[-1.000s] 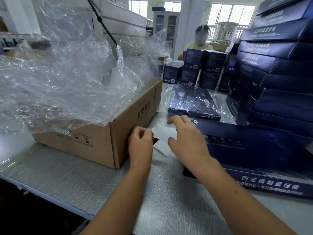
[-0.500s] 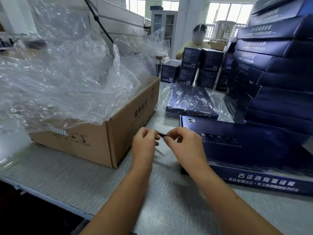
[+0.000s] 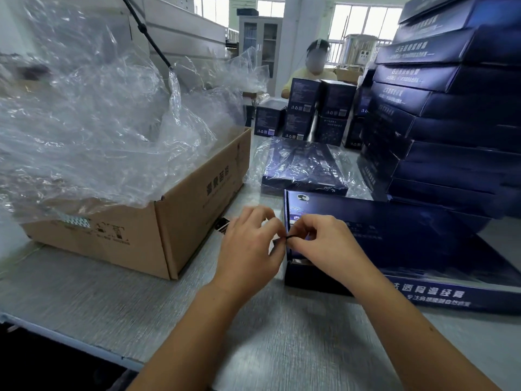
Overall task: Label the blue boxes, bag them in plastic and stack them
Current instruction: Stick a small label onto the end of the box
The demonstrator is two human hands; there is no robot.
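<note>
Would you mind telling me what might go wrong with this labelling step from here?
The small label, pinched between the left hand and right hand, may fold onto itself or land crooked on the blue box. The loose plastic spilling from the cardboard box could drift over the work.

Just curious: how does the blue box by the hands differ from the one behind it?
The near box is bare; the far box is wrapped in clear plastic. The left hand and right hand pinch a label by the near box; the far box lies untouched. Both are dark blue.
</note>
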